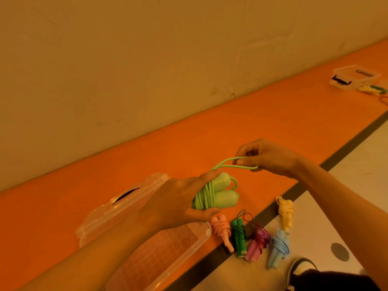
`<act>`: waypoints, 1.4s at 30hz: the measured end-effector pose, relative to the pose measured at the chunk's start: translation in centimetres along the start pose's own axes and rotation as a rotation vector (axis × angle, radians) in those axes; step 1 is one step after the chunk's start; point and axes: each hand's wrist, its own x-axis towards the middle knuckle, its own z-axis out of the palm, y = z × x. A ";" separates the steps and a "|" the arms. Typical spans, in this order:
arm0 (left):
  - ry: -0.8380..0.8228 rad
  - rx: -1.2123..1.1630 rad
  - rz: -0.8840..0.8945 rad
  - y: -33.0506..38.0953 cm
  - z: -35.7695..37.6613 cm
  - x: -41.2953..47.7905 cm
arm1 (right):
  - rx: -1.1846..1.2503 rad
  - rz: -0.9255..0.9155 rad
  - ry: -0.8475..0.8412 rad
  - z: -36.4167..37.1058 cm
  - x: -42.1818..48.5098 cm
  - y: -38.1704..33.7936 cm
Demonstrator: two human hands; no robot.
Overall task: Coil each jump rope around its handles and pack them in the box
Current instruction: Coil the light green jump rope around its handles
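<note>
Here, green rope (212,194) in left hand (180,203)

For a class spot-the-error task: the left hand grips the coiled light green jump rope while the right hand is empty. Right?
Not quite: the head view shows the right hand pinching the rope's loose loop. The left hand does grip the jump rope.

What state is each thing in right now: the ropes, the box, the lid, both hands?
Light green jump rope: mostly coiled round its handles, last loop loose.
Left hand: grips the coiled handles.
Right hand: pinches the loose loop.
Pink rope: coiled, outside the box.
Dark green rope: same.
Magenta rope: same.
Blue rope: same.
Yellow rope: same.
Clear box: open.
Lid: off, beside it.
</note>
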 end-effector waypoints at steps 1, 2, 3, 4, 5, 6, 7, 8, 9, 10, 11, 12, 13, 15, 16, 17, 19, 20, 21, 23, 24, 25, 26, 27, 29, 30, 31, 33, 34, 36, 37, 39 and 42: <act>0.012 0.002 -0.012 -0.1 -0.2 0.1 | 0.028 0.009 0.012 -0.3 -0.1 0.2; 0.021 0.009 -0.018 -0.2 -0.4 0.2 | 0.074 0.022 0.022 -0.5 -0.2 0.4; 0.026 0.021 -0.017 -0.3 -0.5 0.3 | 0.130 0.042 0.032 -0.7 -0.2 0.5; 0.031 0.032 -0.013 -0.4 -0.6 0.3 | 0.188 0.064 0.043 -0.9 -0.3 0.6; 0.034 0.043 -0.009 -0.5 -0.7 0.4 | 0.248 0.083 0.056 -1.1 -0.3 0.6; 0.037 0.049 -0.008 -0.6 -0.8 0.4 | 0.309 0.093 0.068 -1.4 -0.4 0.5; 0.039 0.050 -0.008 -0.7 -0.8 0.4 | 0.369 0.093 0.081 -1.7 -0.5 0.4; 0.043 0.046 -0.008 -0.8 -0.8 0.4 | 0.429 0.082 0.099 -2.0 -0.6 0.3; 0.046 0.038 -0.013 -0.8 -0.8 0.4 | 0.480 0.068 0.123 -2.2 -0.6 0.3; 0.049 0.027 -0.019 -0.9 -0.9 0.4 | 0.506 0.057 0.151 -2.5 -0.5 0.3; 0.048 0.013 -0.023 -0.9 -0.9 0.4 | 0.499 0.050 0.182 -2.6 -0.4 0.4; 0.044 0.001 -0.018 -1.0 -0.9 0.4 | 0.458 0.042 0.214 -2.5 -0.3 0.4; 0.034 -0.012 -0.008 -0.9 -0.8 0.3 | 0.390 0.030 0.247 -2.4 -0.2 0.5; 0.010 -0.042 0.018 -0.8 -0.5 0.4 | 0.245 -0.016 0.316 -1.5 0.3 0.8; 0.007 -0.058 0.029 -0.6 -0.2 0.4 | 0.214 -0.039 0.343 -1.0 0.6 0.9; 0.012 -0.078 0.038 -0.3 -0.1 0.4 | 0.209 -0.055 0.363 -0.3 0.9 1.1; 0.054 -0.127 0.034 0.0 -0.1 0.5 | 0.225 -0.064 0.370 0.9 1.5 1.4; 0.091 -0.159 0.021 -0.1 -0.1 0.5 | 0.240 -0.058 0.362 1.5 1.7 1.6; 0.138 -0.197 0.003 -0.2 -0.2 0.6 | 0.258 -0.046 0.352 1.9 1.9 1.9; 0.218 -0.277 -0.040 -0.6 -0.3 0.5 | 0.288 -0.029 0.334 2.5 2.0 2.3; 0.247 -0.306 -0.053 -0.7 -0.3 0.4 | 0.296 -0.027 0.329 2.6 2.0 2.4; 0.269 -0.328 -0.065 -0.7 -0.4 0.4 | 0.299 -0.027 0.326 2.7 2.0 2.5; 0.287 -0.355 -0.082 -0.6 -0.4 0.4 | 0.302 -0.025 0.325 2.7 1.9 2.6; 0.305 -0.387 -0.102 -0.5 -0.4 0.4 | 0.304 -0.021 0.323 2.8 1.9 2.6; 0.348 -0.439 -0.143 -0.5 -0.4 0.5 | 0.314 -0.013 0.308 3.2 1.6 2.7; 0.367 -0.442 -0.159 -0.6 -0.4 0.6 | 0.312 -0.012 0.296 3.5 1.5 2.8; 0.381 -0.433 -0.170 -0.7 -0.4 0.6 | 0.306 -0.013 0.286 3.8 1.4 3.0; 0.404 -0.410 -0.188 -0.9 -0.4 0.7 | 0.283 -0.006 0.276 4.3 1.1 3.2; 0.408 -0.400 -0.197 -1.0 -0.4 0.7 | 0.272 -0.002 0.283 4.3 0.9 3.2; 0.396 -0.382 -0.200 -1.0 -0.3 0.7 | 0.273 -0.009 0.323 4.4 0.6 3.1; 0.385 -0.378 -0.199 -0.9 -0.2 0.7 | 0.279 -0.018 0.351 4.3 0.5 2.9; 0.381 -0.382 -0.201 -0.8 0.0 0.7 | 0.305 -0.043 0.398 4.3 0.3 2.4; 0.424 -0.368 -0.217 -0.7 -0.1 0.9 | 0.369 -0.052 0.401 4.6 0.1 1.6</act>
